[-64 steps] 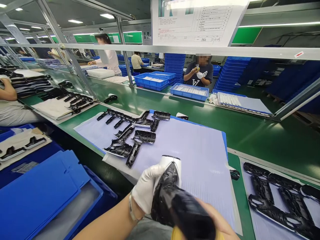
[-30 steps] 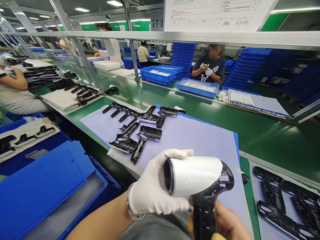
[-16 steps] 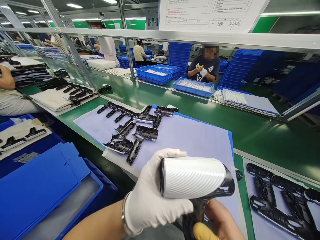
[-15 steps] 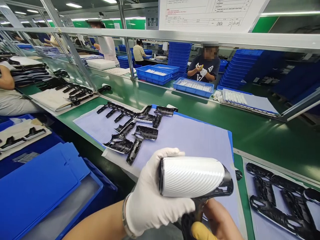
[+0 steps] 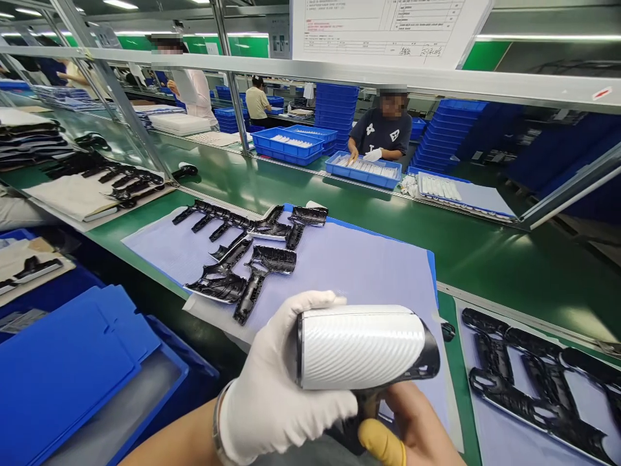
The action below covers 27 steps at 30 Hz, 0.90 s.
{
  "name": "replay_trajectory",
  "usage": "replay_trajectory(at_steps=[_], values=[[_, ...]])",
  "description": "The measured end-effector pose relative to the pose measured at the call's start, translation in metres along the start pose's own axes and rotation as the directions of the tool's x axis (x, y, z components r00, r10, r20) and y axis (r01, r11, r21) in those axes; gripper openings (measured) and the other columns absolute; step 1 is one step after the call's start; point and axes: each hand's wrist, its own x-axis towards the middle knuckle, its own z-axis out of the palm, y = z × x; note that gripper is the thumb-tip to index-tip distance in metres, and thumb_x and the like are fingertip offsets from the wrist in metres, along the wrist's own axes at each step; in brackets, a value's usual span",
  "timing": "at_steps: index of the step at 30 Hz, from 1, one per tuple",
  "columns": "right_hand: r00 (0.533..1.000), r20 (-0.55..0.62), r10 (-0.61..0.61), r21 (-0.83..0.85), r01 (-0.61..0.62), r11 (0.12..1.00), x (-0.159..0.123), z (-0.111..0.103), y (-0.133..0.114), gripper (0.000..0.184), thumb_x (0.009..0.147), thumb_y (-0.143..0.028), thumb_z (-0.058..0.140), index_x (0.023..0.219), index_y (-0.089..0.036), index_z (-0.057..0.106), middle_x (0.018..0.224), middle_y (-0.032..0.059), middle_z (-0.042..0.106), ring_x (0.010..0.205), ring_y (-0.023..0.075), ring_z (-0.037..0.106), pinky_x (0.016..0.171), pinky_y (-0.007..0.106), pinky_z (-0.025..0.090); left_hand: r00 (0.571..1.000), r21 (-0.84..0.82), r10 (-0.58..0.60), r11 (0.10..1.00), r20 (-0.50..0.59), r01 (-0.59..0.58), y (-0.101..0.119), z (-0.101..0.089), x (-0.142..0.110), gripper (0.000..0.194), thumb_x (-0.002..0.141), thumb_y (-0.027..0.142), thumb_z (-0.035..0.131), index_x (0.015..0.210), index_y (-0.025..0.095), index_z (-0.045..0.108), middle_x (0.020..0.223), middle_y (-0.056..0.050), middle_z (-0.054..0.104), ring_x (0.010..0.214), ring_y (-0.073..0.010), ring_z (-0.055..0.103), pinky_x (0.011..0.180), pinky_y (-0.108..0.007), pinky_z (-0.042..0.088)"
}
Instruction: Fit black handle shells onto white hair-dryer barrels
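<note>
In a white glove, my left hand (image 5: pixel 279 382) is wrapped round the rear of a hair dryer housing (image 5: pixel 361 346), with a white ribbed barrel and black ends. Its barrel lies sideways in front of me, nose to the right. Bare except for a yellow finger cot on the thumb, my right hand (image 5: pixel 412 427) closes round the black handle (image 5: pixel 350 430) below the barrel. Part of that handle is hidden by my hands. Beyond them, several black housing halves (image 5: pixel 272 259) lie hollow side up on a pale lilac sheet (image 5: pixel 359 259).
At right, more black shells (image 5: pixel 543 382) lie on another sheet. Blue bins (image 5: pixel 72 369) stand at lower left. A metal rail (image 5: pixel 262 63) crosses above the green bench (image 5: pixel 233 178). Opposite, a co-worker (image 5: pixel 383 126) reaches into a blue tray (image 5: pixel 363 173) of white parts.
My view has turned slightly right, so the scene shifts left. Both my hands still hold the housing, which has rolled slightly. The co-worker opposite has lowered both hands to the tray.
</note>
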Motion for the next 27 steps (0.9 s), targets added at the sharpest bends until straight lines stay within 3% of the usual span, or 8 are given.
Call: replay_trajectory(at_steps=[6,9,11,16,20,24,27], values=[[0.999,0.001,-0.046,-0.059,0.046,0.997,0.003,0.0,-0.006,0.06,0.081,-0.066,0.07,0.12,-0.021,0.069,0.109,0.0157,0.069,0.108,0.0382,0.058,0.1,0.056,0.044,0.995,0.093,0.069,0.994,-0.07,-0.062,-0.006,0.004,-0.008,0.073,0.048,0.009,0.091,0.11,0.027,0.057,0.107,-0.005,0.074,0.087,-0.0237,0.075,0.075,-0.024,0.061],[0.995,-0.056,-0.077,-0.077,0.073,0.994,0.004,0.004,0.003,0.062,0.083,-0.059,0.071,0.131,-0.02,0.061,0.132,0.0191,0.061,0.122,0.0422,0.052,0.1,0.056,0.046,0.983,0.152,-0.006,0.988,-0.184,0.035,-0.011,0.006,-0.015,0.082,0.047,0.021,0.095,0.119,0.027,0.056,0.101,-0.005,0.073,0.075,-0.0226,0.072,0.066,-0.027,0.06],[0.988,-0.094,-0.121,-0.08,0.114,0.99,0.005,0.007,0.014,0.063,0.084,-0.055,0.072,0.134,-0.019,0.058,0.142,0.0201,0.053,0.13,0.0438,0.046,0.105,0.059,0.042,0.972,0.209,-0.024,0.975,-0.233,0.074,-0.012,0.005,-0.019,0.088,0.046,0.026,0.096,0.124,0.027,0.055,0.107,-0.007,0.07,0.078,-0.0242,0.07,0.067,-0.028,0.06],[0.94,-0.181,-0.29,-0.152,0.265,0.952,0.011,0.015,0.045,0.054,0.083,-0.047,0.072,0.128,-0.018,0.063,0.129,0.0203,0.063,0.128,0.0456,0.049,0.105,0.059,0.044,0.982,0.257,0.076,0.966,-0.171,-0.03,-0.017,-0.006,-0.021,0.099,0.044,0.016,0.096,0.134,0.024,0.056,0.127,-0.012,0.063,0.096,-0.0303,0.068,0.079,-0.031,0.06],[0.885,-0.16,-0.437,-0.27,0.387,0.882,0.014,0.018,0.059,0.043,0.088,-0.044,0.062,0.121,-0.018,0.069,0.113,0.0193,0.071,0.128,0.0442,0.052,0.11,0.059,0.04,0.984,0.24,0.12,0.967,-0.135,-0.085,-0.022,-0.011,-0.022,0.099,0.048,0.015,0.094,0.138,0.023,0.055,0.134,-0.013,0.06,0.108,-0.036,0.065,0.087,-0.034,0.059],[0.946,-0.132,-0.295,-0.31,0.243,0.919,0.01,0.016,0.06,0.041,0.093,-0.042,0.052,0.12,-0.017,0.07,0.104,0.0192,0.074,0.127,0.0415,0.054,0.113,0.062,0.033,0.977,0.258,0.145,0.961,-0.153,-0.102,-0.022,-0.008,-0.024,0.087,0.053,0.02,0.092,0.133,0.022,0.06,0.132,-0.012,0.063,0.104,-0.0336,0.067,0.086,-0.033,0.059],[0.962,-0.111,-0.251,-0.361,0.196,0.912,0.007,0.012,0.06,0.038,0.094,-0.038,0.048,0.114,-0.017,0.073,0.099,0.0194,0.076,0.123,0.0394,0.059,0.111,0.061,0.036,0.971,0.315,0.2,0.937,-0.133,-0.15,-0.021,-0.006,-0.026,0.083,0.053,0.023,0.093,0.13,0.022,0.062,0.13,-0.013,0.065,0.105,-0.0329,0.069,0.089,-0.034,0.059]])
